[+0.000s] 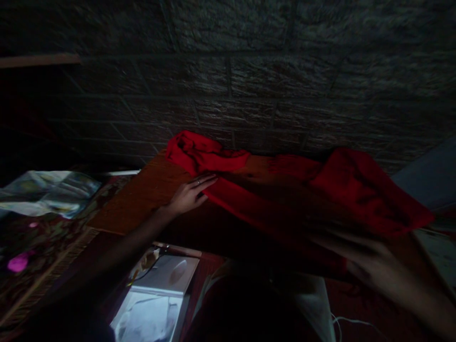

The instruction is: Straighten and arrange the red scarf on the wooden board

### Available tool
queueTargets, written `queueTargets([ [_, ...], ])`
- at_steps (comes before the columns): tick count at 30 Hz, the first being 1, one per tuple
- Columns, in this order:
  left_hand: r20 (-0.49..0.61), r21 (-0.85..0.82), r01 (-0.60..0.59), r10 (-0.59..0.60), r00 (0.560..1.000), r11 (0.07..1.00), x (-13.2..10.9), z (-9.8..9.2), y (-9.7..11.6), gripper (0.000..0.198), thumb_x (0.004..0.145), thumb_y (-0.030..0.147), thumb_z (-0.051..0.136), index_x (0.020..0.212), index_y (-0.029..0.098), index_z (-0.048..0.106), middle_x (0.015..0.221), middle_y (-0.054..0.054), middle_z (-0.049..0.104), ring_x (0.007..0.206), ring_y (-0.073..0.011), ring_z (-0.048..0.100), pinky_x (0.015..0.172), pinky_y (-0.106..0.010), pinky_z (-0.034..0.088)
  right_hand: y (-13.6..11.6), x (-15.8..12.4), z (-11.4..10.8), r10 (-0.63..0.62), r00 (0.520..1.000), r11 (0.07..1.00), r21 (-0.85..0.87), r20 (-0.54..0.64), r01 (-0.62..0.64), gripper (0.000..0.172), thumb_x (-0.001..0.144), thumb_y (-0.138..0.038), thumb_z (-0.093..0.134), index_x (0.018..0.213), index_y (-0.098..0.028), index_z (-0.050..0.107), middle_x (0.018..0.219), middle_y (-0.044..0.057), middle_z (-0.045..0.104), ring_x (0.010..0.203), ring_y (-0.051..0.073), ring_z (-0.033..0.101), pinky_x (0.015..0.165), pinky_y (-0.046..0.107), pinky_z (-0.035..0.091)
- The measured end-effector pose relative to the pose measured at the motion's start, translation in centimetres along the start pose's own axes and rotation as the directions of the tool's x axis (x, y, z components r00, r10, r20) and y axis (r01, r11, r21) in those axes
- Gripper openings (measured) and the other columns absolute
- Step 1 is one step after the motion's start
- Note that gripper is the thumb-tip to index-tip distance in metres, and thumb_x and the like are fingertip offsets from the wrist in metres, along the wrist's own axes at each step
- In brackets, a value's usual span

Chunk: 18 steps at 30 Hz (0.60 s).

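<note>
A long folded strip of red cloth (245, 203) runs slantwise over the wooden table (135, 190). My left hand (190, 194), with a ring on one finger, rests on the strip's far left end with its fingers stretched out. Over the near right end lies my right hand (366, 256), its fingers extended and blurred by motion. Whether it presses on the cloth I cannot tell. Crumpled red cloth (203, 154) sits at the back left of the table, and a larger red cloth (363, 190) is bunched at the back right.
A dark block wall (249, 71) stands right behind the table. Below its front edge are an open box or booklet (156, 294) and a white cable (356, 320). To the left, a patterned rug (46, 247) holds a pale crumpled sheet (53, 190) and a pink object (17, 262).
</note>
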<state>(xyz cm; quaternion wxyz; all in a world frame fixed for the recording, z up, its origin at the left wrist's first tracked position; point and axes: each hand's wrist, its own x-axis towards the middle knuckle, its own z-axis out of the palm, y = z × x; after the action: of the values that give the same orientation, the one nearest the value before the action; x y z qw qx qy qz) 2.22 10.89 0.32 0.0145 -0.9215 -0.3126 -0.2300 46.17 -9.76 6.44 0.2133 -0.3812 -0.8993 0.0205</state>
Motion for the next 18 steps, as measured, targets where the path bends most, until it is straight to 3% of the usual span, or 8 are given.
queueTargets([
  [6, 0.004, -0.049, 0.171, -0.171, 0.985, 0.984, 1.1, 0.7, 0.1, 0.063, 0.084, 0.012, 0.046, 0.147, 0.015, 0.048, 0.150, -0.011, 0.050, 0.137, -0.0245, 0.050, 0.117, -0.044, 0.041, 0.3, -3.5, 6.2, -0.044, 0.997, 0.994, -0.099, 0.059, 0.049, 0.071, 0.090, 0.005, 0.038, 0.154, -0.026, 0.037, 0.153, 0.004, 0.046, 0.140, 0.020, 0.043, 0.109, 0.037, 0.050],
  [12, -0.032, -0.107, 0.293, -0.297, 0.954, 0.950, 1.5, 0.7, 0.0, 0.058, 0.082, 0.019, 0.047, 0.138, 0.014, 0.058, 0.141, -0.011, 0.060, 0.129, -0.0268, 0.057, 0.114, -0.044, 0.043, 0.3, -3.6, 6.1, -0.049, 0.999, 0.995, -0.084, 0.010, 0.050, 0.057, 0.095, -0.002, 0.042, 0.148, -0.022, 0.047, 0.155, 0.007, 0.042, 0.144, 0.022, 0.038, 0.110, 0.039, 0.049],
  [15, -0.081, -0.162, 0.427, -0.443, 0.893, 0.890, 1.2, 0.5, 0.1, 0.059, 0.081, 0.022, 0.050, 0.139, 0.014, 0.058, 0.135, -0.011, 0.064, 0.119, -0.0274, 0.064, 0.109, -0.041, 0.047, 0.3, -3.5, 5.9, -0.053, 0.999, 0.995, -0.086, 0.010, 0.054, 0.053, 0.097, -0.005, 0.043, 0.147, -0.020, 0.049, 0.154, 0.009, 0.044, 0.144, 0.023, 0.038, 0.110, 0.041, 0.049],
  [18, -0.110, -0.294, 0.546, -0.595, 0.796, 0.785, 1.4, 0.5, 0.2, 0.056, 0.076, 0.027, 0.057, 0.130, 0.016, 0.064, 0.125, -0.010, 0.070, 0.109, -0.0283, 0.069, 0.106, -0.041, 0.049, 0.2, -3.5, 6.3, -0.055, 0.998, 0.993, -0.108, 0.029, 0.057, 0.051, 0.098, -0.007, 0.040, 0.148, -0.018, 0.047, 0.153, 0.010, 0.044, 0.145, 0.024, 0.036, 0.109, 0.043, 0.049],
])
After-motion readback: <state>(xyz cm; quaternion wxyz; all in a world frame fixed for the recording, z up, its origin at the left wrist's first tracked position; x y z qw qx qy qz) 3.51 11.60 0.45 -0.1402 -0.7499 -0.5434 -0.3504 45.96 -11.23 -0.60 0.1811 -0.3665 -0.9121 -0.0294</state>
